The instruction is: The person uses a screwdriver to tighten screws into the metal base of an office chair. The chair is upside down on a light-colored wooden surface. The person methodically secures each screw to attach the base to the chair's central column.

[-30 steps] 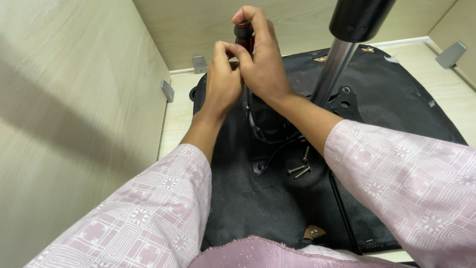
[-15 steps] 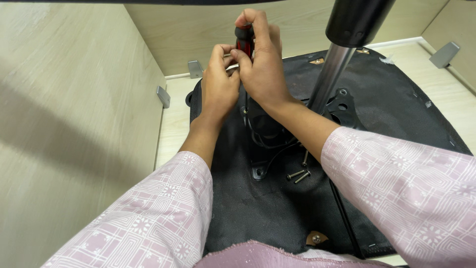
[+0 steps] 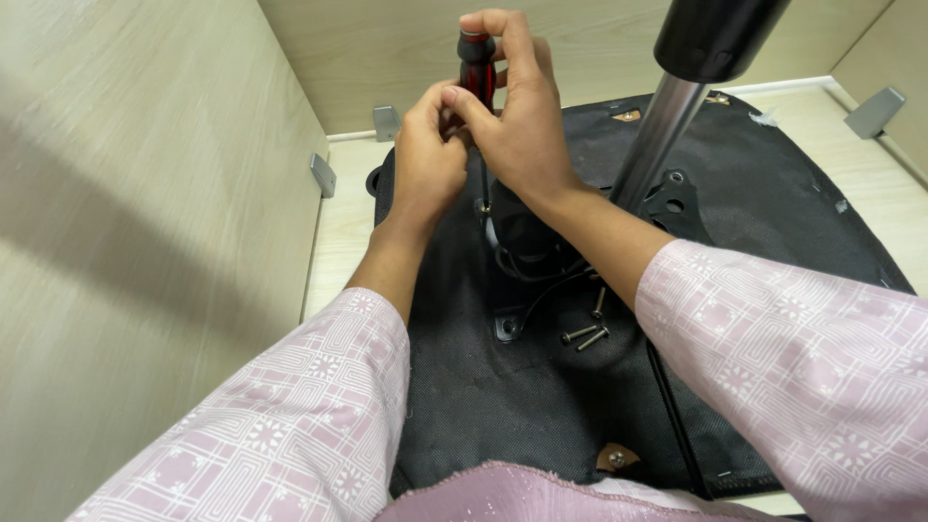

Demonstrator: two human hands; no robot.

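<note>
An upturned black chair seat [image 3: 483, 406] lies on the floor with a metal gas-lift column [image 3: 657, 135] rising from its mechanism plate [image 3: 677, 193]. My right hand [image 3: 517, 106] grips the red-and-black handle of a screwdriver [image 3: 477, 68] held upright, its shaft pointing down at a screw near the seat's far edge. My left hand [image 3: 425, 159] closes around the screwdriver's shaft just below the handle. Three loose bolts [image 3: 587, 329] rest on the fabric near a black cable [image 3: 551, 285].
Light wooden panels [image 3: 145, 242] wall in the left and far sides, with small grey metal brackets [image 3: 323, 174] along their base. Another bracket [image 3: 875, 111] sits at the far right. My pink patterned sleeves [image 3: 793, 358] fill the foreground.
Both hands stay on the screwdriver at the same spot; the fingers shift slightly around the handle and shaft.
</note>
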